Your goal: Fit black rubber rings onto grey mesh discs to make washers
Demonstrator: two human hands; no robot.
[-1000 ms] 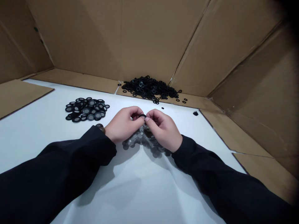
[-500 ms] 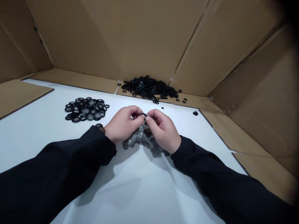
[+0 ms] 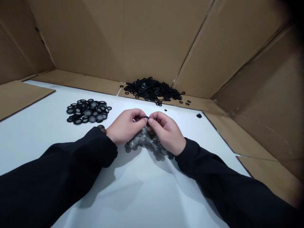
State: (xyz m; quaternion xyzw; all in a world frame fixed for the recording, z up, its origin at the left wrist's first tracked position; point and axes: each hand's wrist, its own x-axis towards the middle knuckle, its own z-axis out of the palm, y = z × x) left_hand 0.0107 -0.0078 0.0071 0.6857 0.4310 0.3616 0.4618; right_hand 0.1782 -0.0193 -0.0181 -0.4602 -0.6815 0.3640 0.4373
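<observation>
Between the fingertips of both hands is a small black rubber ring, mostly covered by the thumbs. My left hand pinches its left side, and my right hand pinches the right side. Whether a mesh disc sits inside the ring cannot be made out. Right below the hands lies a heap of loose grey mesh discs, partly hidden by my right hand. To the left of my left hand is a pile of black rings with grey discs set in them.
A large pile of plain black rings rests against the back cardboard wall. Cardboard strips border the white table surface. A small black piece lies at the right, with a tiny one behind my right hand.
Both hands stay closed on the ring in nearly the same place. My right hand and wrist have shifted very slightly to the right.
</observation>
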